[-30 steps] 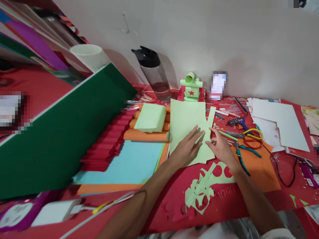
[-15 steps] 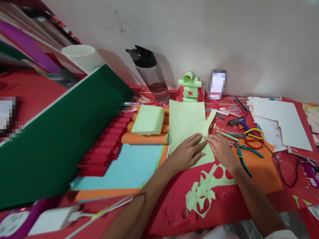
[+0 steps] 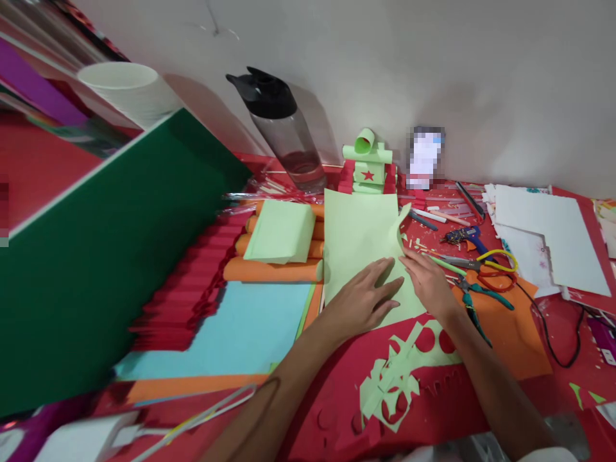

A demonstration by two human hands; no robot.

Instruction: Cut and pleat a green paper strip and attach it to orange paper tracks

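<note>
A light green paper sheet (image 3: 359, 237) lies in front of me, its right edge turned up in a curled flap (image 3: 402, 221). My left hand (image 3: 368, 296) rests flat on the sheet's lower part, fingers spread. At the right edge, my right hand (image 3: 428, 277) has its fingers closed on the flap; the thumb is partly hidden. Behind the sheet stands a green paper model (image 3: 369, 168) with a red star and a rolled tube on top. Light green paper scraps with round holes (image 3: 394, 372) lie between my forearms.
A dark green board (image 3: 96, 269), orange paper rolls (image 3: 274, 269) and a bottle (image 3: 289, 135) stand left. To the right are a glue gun (image 3: 464, 237), scissors (image 3: 495, 260), pliers (image 3: 486, 292) and white boards (image 3: 548, 237). A phone (image 3: 425, 157) leans on the wall.
My right hand has shifted slightly right along the paper's edge, and the flap now stands more upright. My left fingers have spread and moved off the fold. The view has shifted slightly.
</note>
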